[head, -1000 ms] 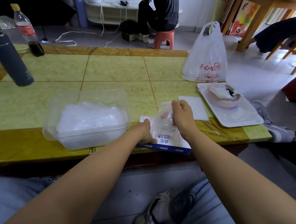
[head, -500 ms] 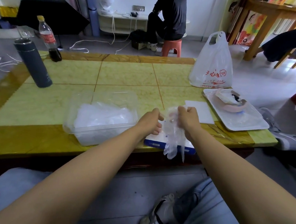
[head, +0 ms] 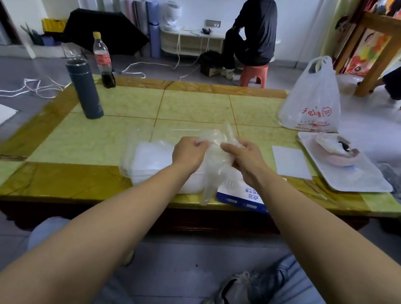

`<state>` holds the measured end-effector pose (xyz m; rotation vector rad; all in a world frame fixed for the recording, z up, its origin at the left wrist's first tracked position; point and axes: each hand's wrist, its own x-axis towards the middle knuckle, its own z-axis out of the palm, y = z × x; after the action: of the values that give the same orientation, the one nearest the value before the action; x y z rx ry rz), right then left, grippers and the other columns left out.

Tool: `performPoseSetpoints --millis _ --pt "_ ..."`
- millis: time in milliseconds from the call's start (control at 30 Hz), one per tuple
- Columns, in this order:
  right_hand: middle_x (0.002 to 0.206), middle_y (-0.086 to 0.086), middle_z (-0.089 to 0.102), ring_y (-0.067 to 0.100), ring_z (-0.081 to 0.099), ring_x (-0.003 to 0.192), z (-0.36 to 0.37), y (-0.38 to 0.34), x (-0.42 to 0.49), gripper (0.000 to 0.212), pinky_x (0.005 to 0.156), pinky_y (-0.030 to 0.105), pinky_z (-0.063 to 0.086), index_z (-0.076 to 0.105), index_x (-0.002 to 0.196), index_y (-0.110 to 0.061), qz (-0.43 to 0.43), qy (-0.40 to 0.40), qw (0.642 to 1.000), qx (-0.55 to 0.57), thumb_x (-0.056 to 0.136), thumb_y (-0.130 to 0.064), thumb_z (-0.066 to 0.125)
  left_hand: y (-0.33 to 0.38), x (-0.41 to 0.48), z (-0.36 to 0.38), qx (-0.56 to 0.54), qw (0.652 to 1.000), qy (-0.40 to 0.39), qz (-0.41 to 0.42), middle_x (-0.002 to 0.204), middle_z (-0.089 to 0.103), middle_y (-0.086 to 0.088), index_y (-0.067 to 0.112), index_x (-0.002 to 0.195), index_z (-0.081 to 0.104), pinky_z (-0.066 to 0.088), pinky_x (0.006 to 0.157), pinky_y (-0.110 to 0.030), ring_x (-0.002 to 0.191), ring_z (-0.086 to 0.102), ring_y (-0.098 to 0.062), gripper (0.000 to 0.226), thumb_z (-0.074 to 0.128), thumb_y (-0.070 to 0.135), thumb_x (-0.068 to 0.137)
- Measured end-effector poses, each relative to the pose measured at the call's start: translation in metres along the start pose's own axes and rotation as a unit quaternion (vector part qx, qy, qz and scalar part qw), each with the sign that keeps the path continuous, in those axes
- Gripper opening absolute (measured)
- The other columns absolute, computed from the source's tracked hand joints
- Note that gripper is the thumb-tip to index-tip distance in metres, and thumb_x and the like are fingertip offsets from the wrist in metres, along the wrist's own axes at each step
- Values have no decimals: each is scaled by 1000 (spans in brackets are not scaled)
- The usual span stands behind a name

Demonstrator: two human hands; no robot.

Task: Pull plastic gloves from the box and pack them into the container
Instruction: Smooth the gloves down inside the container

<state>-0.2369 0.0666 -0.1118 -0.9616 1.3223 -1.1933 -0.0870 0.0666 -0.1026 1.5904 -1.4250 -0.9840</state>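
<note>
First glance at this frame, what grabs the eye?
The left hand and right hand pinch a clear plastic glove at the near edge of the table, above the clear container and blue-and-white box. A white shopping bag stands far right, a dark flask far left.

— Where does the light come from?
— Daylight from right of the table; the floor there is washed out pale, and left of the table it is greyer.
— Any glare?
— A soft sheen on the table's near border.
— Sharp?
— The left hand, right hand and glove over the table are slightly smeared; the table's edges bow
</note>
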Motion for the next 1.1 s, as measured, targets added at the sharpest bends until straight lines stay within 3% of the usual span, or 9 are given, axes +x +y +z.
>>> performPoseSetpoints --millis 133,333,400,500,633,767,867,933,1100 --pt "69 5 51 14 45 61 12 2 0 33 56 25 38 58 89 -9 18 -77 993 -90 77 -34 78 -6 7 -23 -92 994 61 -4 69 65 3 19 74 65 51 76 -32 77 61 -20 30 44 15 94" --pt "96 -1 71 17 62 102 33 -3 6 45 86 31 44 68 97 2 -31 -99 991 -81 74 -36 79 -17 24 -51 -60 991 118 23 68 55 -2 19 77 57 46 60 -32 60 54 -23 28 39 17 98" --pt "83 1 67 19 63 86 40 -5 9 32 84 34 49 65 89 -6 -50 -94 992 -61 74 -31 79 -15 24 -59 -87 992 89 2 58 52 -6 17 76 55 43 51 -28 47 51 -22 31 40 30 100" --pt "78 9 63 21 58 68 54 -7 14 22 65 34 50 54 84 -10 -54 -44 997 -46 82 -18 75 -14 29 -77 -83 994 -13 -77 53 54 -5 9 77 61 49 58 -29 48 53 -18 50 60 59 84" --pt "75 12 55 20 52 55 70 -4 26 28 49 28 45 43 77 -13 -57 64 993 -75 83 -12 71 -37 49 -102 -88 963 -161 -195 88 68 -9 0 107 68 55 89 -43 76 66 -22 62 91 28 56" --pt "62 9 56 16 51 44 81 1 34 29 45 27 43 40 74 -14 -54 78 990 -101 84 -7 66 -50 66 -109 -235 932 -126 -244 112 67 -15 3 106 66 58 82 -37 87 69 -25 33 77 16 79" --pt "59 12 56 23 52 48 90 5 39 25 51 32 47 41 77 -12 -38 75 992 -94 85 -5 64 -50 70 -107 -274 905 -170 -277 110 70 -16 7 112 63 53 92 -43 100 67 -28 42 78 22 77" --pt "57 12 57 24 50 47 94 7 45 26 52 33 46 39 77 -13 -27 72 992 -103 84 -4 63 -49 70 -100 -225 918 -187 -269 97 71 -14 1 109 62 57 83 -39 91 68 -26 31 74 11 82" --pt "67 12 62 22 56 47 88 7 55 29 47 30 47 39 78 -17 -16 75 981 -175 85 -6 65 -62 81 -93 -59 983 -67 -158 77 56 -13 5 81 57 48 51 -29 52 58 -24 10 61 -4 84"
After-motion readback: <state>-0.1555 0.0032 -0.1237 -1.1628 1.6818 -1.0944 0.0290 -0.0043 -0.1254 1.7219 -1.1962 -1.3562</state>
